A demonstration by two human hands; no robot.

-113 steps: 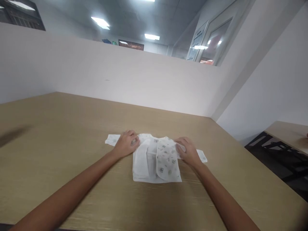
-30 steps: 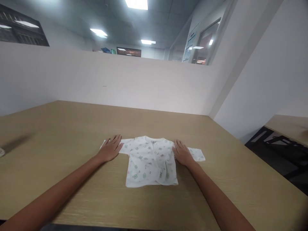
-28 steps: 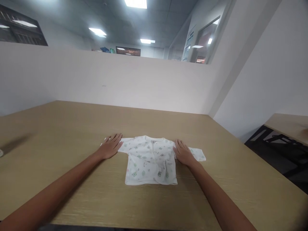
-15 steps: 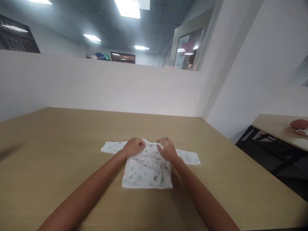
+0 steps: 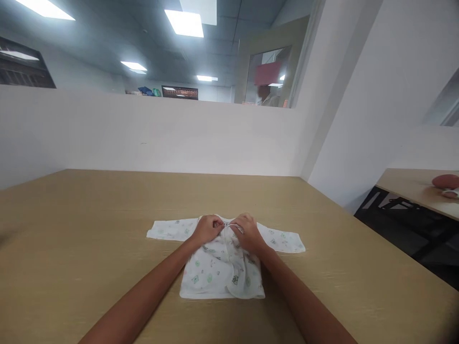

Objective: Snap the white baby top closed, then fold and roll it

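Moved since a second ago: our left hand (image 5: 209, 228) and right hand (image 5: 248, 234), from the sleeves (image 5: 170, 229) in to the neckline (image 5: 226, 223). We list, left to right: one sleeve, flat on the tan table (image 5: 89, 277); left hand, pinching the white printed shirt (image 5: 213, 274), which lies there front-up — exact part too small to tell; right hand, pinching likewise opposite; other sleeve (image 5: 285, 241), outstretched; well apart, a side table (image 5: 409, 184) bearing a reddish object (image 5: 445, 181).

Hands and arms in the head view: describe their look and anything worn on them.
The left hand and right hand are bare, without gloves. The left forearm and right forearm are slim and show no sleeve, watch, bracelet or marking. A thin ring would be too small to tell.
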